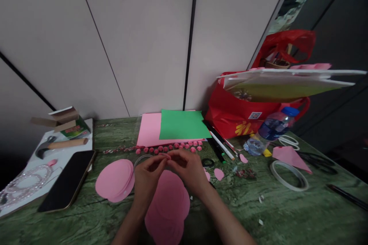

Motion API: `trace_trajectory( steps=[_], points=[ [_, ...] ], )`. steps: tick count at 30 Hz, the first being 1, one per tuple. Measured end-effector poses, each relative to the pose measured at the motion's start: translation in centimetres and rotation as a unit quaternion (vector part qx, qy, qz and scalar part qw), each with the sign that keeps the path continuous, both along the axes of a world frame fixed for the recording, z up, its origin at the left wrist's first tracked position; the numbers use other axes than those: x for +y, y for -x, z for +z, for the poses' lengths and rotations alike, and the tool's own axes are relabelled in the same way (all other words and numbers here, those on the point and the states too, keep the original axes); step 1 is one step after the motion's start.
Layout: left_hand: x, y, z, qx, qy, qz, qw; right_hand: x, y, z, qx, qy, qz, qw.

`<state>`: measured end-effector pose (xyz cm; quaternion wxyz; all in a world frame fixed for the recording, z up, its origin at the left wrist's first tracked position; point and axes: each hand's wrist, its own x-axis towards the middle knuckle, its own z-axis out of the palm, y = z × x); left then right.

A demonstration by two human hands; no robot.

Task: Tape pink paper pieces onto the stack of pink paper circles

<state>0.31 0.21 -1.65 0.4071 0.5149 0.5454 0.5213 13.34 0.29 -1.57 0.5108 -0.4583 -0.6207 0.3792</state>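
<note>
My left hand (147, 176) and my right hand (191, 168) meet near the middle of the green marbled table, fingertips pinched together. Between them is a small piece of pink paper (165, 155), mostly covered by the fingers. Below my wrists lies a pile of pink paper circles (168, 210). A second stack of pink paper circles (113, 178) rests left of my left hand. Just beyond my fingers runs a row of small round pink rolls (169, 147). A wire ring (141, 157) shows partly behind my left hand.
Green and pink sheets (182, 124) lie by the wall. Pens (220, 145), a water bottle (266, 132), a red bag (230, 111) and a tape roll (289, 176) are to the right. On the left are a phone (67, 182), a hammer (61, 144) and a small box (71, 124).
</note>
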Motion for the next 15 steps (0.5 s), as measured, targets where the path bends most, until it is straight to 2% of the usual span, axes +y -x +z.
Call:
trace_trajectory(
  steps=[7, 15],
  points=[
    [-0.07, -0.24, 0.31, -0.056, 0.017, -0.047, 0.997, 0.39, -0.49, -0.41, 0.044, 0.027, 0.000, 0.999],
    [-0.17, -0.24, 0.35, -0.008, 0.007, -0.047, 0.999, 0.79, -0.66, -0.88, 0.065, 0.037, -0.008, 0.997]
  ],
)
